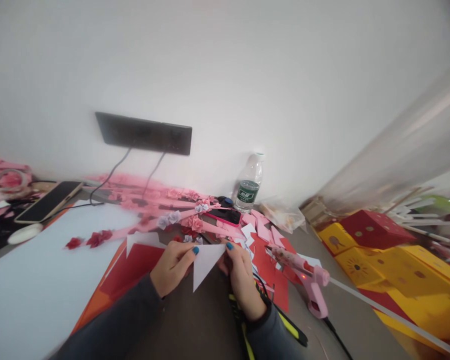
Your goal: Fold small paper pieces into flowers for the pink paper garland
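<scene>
Clock reference: white paper triangle at dial centre, wall at 12.
White paper triangle (207, 262): held over the desk (195, 330), long point directed to 6 o'clock.
Left hand (174, 267): at 9 o'clock; thumb and fingers pinch the triangle's upper left corner.
Right hand (243, 280): at 4 o'clock; thumb and fingers pinch the upper right corner.
Glue gun (315, 292): at 3 o'clock, near the right hand; red indicator lit, nozzle directed to 10 o'clock.
Red paper (135, 265): at 9 o'clock, beside the left hand.
Flowered pink strips (206, 226): 10 to 12 o'clock.
Bottle (248, 190): at 1 o'clock, upright near the wall (225, 90).
Yellow boxes (390, 267): at 3 o'clock, beyond the glue gun.
</scene>
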### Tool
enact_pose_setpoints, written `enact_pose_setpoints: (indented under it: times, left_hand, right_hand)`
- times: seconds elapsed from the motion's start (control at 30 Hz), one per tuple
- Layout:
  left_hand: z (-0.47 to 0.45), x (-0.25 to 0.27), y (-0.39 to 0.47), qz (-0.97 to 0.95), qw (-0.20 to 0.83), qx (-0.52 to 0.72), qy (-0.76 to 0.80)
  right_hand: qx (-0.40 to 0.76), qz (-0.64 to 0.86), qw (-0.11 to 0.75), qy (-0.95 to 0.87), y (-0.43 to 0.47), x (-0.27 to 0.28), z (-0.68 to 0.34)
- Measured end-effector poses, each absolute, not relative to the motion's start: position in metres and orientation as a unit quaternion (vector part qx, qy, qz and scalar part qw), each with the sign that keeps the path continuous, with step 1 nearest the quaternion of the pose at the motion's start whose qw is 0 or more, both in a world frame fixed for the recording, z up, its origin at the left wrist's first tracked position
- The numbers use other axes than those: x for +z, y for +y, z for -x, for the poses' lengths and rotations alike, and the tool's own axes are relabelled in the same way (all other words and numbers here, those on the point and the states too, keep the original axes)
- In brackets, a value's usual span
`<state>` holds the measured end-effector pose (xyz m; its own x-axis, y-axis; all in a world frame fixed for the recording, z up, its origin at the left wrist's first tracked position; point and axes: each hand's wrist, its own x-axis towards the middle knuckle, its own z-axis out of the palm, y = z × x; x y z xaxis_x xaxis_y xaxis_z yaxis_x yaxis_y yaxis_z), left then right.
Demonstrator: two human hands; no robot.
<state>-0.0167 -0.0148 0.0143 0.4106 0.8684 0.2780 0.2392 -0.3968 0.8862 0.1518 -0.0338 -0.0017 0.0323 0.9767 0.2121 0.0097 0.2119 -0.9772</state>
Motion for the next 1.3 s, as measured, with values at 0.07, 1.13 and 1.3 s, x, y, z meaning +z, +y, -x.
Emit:
enact_pose_setpoints:
  times: [0.07, 1.13, 1.3]
  left_hand:
    - [0.018, 0.012, -0.014, -0.729, 0.404, 0.396, 0.386]
    - [0.018, 0.007, -0.011, -0.701, 0.422, 0.411, 0.403]
    - [0.014, 0.002, -0.006, -0.656, 0.513, 0.387, 0.395]
  right_hand:
    - [0.437, 0.458, 0.580, -0.513, -0.030, -0.004, -0.154]
    - [0.413, 0.418, 0.592, -0.552, -0.033, 0.001, -0.152]
    - [0.444, 0.405, 0.638, -0.482, -0.027, -0.006, -0.152]
